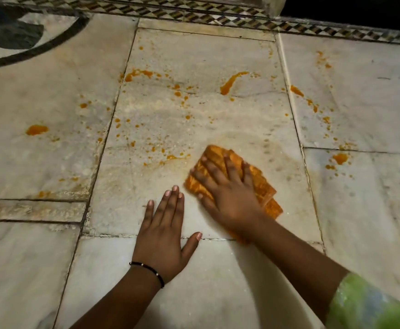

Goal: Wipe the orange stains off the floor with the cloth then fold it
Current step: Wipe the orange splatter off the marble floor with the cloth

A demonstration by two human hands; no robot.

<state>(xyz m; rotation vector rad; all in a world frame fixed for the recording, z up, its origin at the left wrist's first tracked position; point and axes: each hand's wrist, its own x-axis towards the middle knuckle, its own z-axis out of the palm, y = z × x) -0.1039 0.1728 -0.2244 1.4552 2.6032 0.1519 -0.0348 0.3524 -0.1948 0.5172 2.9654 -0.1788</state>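
A right hand (227,191) presses a folded orange cloth (263,186) flat against the marble floor (218,281), fingers spread and straight atop it. Just beside it, the left hand (163,236) rests palm-down on the slab, fingers extended, holding nothing. Orange stains (232,83) spatter the tiles beyond.

Pale grey-white veined marble floor (218,281) carried bright orange stains (37,129), an orange cloth (263,184) with darker ribbing, a border strip (194,13) of dark-and-light diamond checks, a black curved inlay band (39,53), a black thread bracelet (147,271) and a light green sleeve (365,305).
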